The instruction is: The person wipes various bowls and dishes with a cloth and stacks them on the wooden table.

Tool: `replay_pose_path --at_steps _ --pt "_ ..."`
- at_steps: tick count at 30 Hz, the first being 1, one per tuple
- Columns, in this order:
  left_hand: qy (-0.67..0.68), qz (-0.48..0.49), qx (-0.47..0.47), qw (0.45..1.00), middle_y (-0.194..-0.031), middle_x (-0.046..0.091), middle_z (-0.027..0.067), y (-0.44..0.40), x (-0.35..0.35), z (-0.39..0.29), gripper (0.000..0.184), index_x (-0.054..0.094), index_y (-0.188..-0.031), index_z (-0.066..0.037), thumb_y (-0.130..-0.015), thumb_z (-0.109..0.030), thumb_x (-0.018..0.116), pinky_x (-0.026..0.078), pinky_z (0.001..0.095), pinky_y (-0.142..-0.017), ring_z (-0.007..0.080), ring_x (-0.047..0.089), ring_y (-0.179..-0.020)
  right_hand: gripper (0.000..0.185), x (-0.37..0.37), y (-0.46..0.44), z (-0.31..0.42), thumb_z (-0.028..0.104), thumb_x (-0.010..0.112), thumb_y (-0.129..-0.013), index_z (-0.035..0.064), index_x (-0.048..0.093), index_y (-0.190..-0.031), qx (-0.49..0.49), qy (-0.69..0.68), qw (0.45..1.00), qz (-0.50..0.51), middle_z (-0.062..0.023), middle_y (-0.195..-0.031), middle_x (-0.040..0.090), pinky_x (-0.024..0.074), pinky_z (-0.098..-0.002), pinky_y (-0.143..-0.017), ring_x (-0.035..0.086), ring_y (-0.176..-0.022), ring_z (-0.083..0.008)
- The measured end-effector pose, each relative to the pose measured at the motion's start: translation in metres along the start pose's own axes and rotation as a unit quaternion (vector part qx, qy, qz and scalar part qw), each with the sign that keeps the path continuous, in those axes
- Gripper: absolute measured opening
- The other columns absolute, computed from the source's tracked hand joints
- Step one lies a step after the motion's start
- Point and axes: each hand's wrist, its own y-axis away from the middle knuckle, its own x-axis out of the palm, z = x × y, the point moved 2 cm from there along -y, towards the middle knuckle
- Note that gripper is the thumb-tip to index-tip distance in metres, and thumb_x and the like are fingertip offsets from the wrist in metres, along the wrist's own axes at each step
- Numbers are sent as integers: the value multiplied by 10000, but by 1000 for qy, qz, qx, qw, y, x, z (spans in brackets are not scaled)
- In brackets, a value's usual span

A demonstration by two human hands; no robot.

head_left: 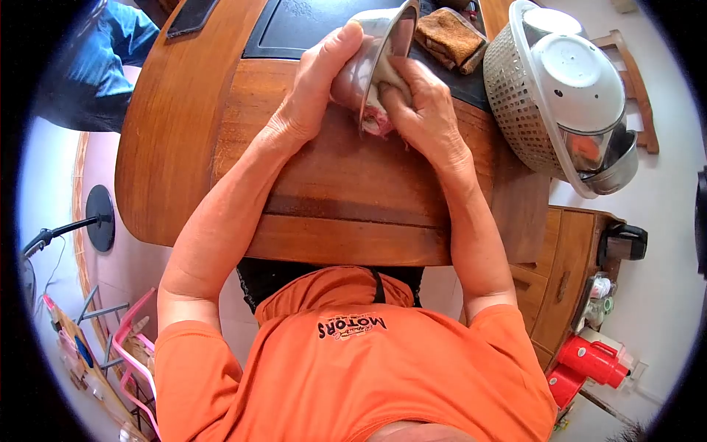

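A metal bowl (355,71) is tilted on its side above the wooden table (331,162), its mouth facing right. My left hand (317,85) grips the bowl from outside, the thumb lying along its wall. Inside the mouth, my right hand (423,107) presses a pale cloth (389,74) against the inner wall, fingers bent round it. A pinkish-red part of the cloth hangs out below the rim. My right fingertips are partly hidden by the cloth.
At right stands a plastic basket (508,81) with white bowls (578,81) and metal ware. A brown folded cloth (453,37) lies on the dark panel (294,29) at the back. A phone-like dark slab (193,16) rests far left. Another person's jeans (96,59) show beside the table.
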Motion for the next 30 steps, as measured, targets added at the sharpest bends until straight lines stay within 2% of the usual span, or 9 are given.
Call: replay_pose_path --at_steps 6,10,12,16,18,21,22,25,30 --pt "48 29 -37 998 -1007 659 29 3 0 1 618 646 -1161 -85 -954 -652 511 469 290 -837 119 580 -900 341 -24 6 23 106 604 -840 -35 690 -1139 199 -377 877 223 -77 -949 722 523 -276 -791 633 -866 -102" --pt "91 11 -21 996 -1212 671 77 0 2 -8 706 630 -1265 -96 -990 -691 370 507 361 -977 198 625 -1099 436 -38 7 23 39 616 -722 -54 676 -1143 197 -448 830 266 -60 -979 699 517 -247 -786 651 -873 -126" --pt "103 8 -24 994 -1243 660 80 1 -3 -10 676 607 -1298 -98 -1004 -660 373 507 386 -1009 204 615 -1162 530 -47 4 20 101 629 -679 -66 634 -1182 190 -457 838 229 -98 -1013 700 540 -267 -811 672 -915 -166" --pt "238 124 58 962 -1292 639 89 1 -12 -5 588 577 -1333 -78 -1032 -555 410 525 394 -1014 205 624 -1167 451 -57 4 11 124 582 -818 -16 611 -1245 138 -619 773 10 -161 -1095 703 618 -357 -853 723 -937 -237" --pt "167 7 -40 985 -1274 642 75 6 17 -19 565 587 -1316 -83 -1038 -544 415 523 375 -1005 181 618 -1143 479 -56 0 3 161 629 -871 -40 568 -1302 120 -569 807 -98 -142 -1127 689 588 -344 -871 698 -983 -230" --pt "157 45 -73 984 -1231 644 28 11 23 -14 542 618 -1261 -108 -1042 -563 421 502 337 -998 121 597 -1088 402 -48 0 14 76 630 -943 0 572 -1333 103 -276 947 -126 -104 -1156 672 536 -287 -892 654 -1029 -176" --pt "145 58 -84 984 -1236 642 22 7 19 -6 542 618 -1269 -113 -1043 -564 420 494 334 -1001 121 591 -1090 509 -38 -1 9 107 705 -873 -21 533 -1335 44 -176 975 -130 -166 -1146 640 536 -390 -916 643 -1033 -262" --pt "170 29 -108 979 -1204 654 9 14 31 -16 535 627 -1256 -129 -1036 -576 431 489 318 -988 119 594 -1077 630 -16 0 33 53 693 -776 -25 492 -1368 -102 -15 991 -90 -255 -1199 523 458 -486 -982 524 -1122 -426" --pt "165 61 -55 983 -1172 665 5 3 13 -9 513 633 -1231 -139 -1035 -571 438 489 308 -988 121 602 -1059 536 -9 4 39 6 647 -750 11 584 -1283 -133 -103 986 -10 -203 -1176 575 463 -455 -964 556 -1104 -362"
